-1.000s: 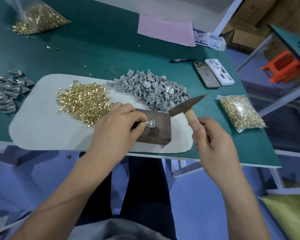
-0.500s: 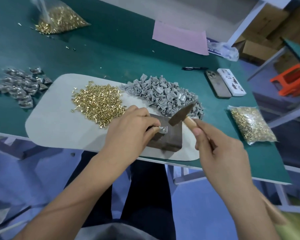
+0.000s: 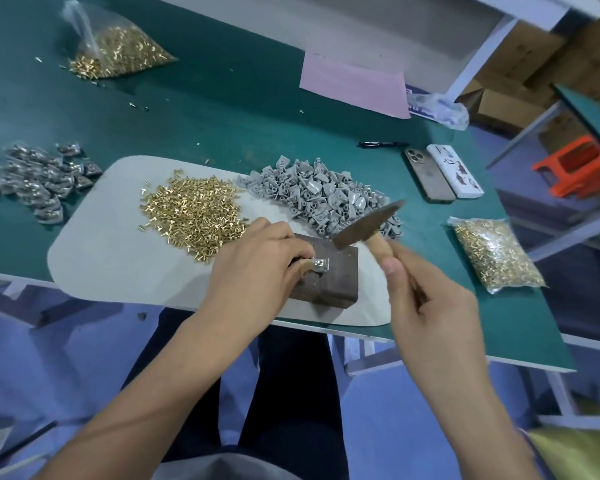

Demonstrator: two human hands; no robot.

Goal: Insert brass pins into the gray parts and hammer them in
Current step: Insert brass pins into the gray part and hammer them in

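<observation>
Green table (image 3: 243, 98): 2 pin bags (image 3: 118, 50), 2 phones (image 3: 426, 174), 1 hammer (image 3: 368, 223).

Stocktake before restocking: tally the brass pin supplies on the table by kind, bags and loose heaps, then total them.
Clear bags of pins: 2, one far left, one right
Loose heaps of pins: 1
Total: 3

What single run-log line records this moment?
step: hammering | left hand: pinches gray part on block | right hand: grips hammer raised above part
</observation>
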